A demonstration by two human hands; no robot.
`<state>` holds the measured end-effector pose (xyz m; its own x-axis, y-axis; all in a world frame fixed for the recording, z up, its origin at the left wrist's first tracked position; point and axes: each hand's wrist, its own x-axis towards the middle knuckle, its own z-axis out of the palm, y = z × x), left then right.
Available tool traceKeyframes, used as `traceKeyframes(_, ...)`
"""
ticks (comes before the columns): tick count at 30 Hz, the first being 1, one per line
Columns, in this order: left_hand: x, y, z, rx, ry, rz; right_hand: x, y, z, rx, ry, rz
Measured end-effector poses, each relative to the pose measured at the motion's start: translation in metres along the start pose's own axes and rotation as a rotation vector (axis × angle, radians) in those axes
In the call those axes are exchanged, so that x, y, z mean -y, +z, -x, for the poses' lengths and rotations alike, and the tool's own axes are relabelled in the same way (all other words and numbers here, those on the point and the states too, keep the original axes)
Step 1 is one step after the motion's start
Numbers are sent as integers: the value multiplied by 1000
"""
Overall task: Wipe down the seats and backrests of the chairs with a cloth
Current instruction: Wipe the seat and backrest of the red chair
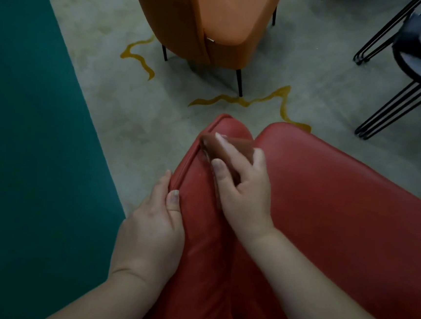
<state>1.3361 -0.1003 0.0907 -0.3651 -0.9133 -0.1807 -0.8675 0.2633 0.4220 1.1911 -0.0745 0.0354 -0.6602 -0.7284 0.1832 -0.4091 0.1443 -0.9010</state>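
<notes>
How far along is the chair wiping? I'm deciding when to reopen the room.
Done: nothing provably; no wiped area shows. In hand: right hand presses the cloth along the red chair near its seam, left hand gripping its edge. Left: orange chair, untouched now.

Dim light falls on the pale grey carpet (pixel 91 54) beneath me, crossed by wavy yellow lines (pixel 237 101). A teal panel (pixel 22 143) borders the carpet's left edge. On the carpet's far right stands a black wire-legged side table (pixel 415 73); the objects on its lower shelf are too blurred to name.
</notes>
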Motion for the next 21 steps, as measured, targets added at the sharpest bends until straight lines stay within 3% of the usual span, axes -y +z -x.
traceKeyframes(6, 0, 0, 0, -24, -1, 36, -4, 7, -52, -73, 229, -57)
traceKeyframes(12, 4, 0, 0, -44, 25, 116, 10, -7, 30, 64, -136, -25)
traceKeyframes(15, 5, 0, -1, -59, 24, 145, 10, -8, 28, 62, -173, 55)
traceKeyframes(21, 9, 1, -3, -80, 7, 185, 12, 7, -39, -91, 130, 81)
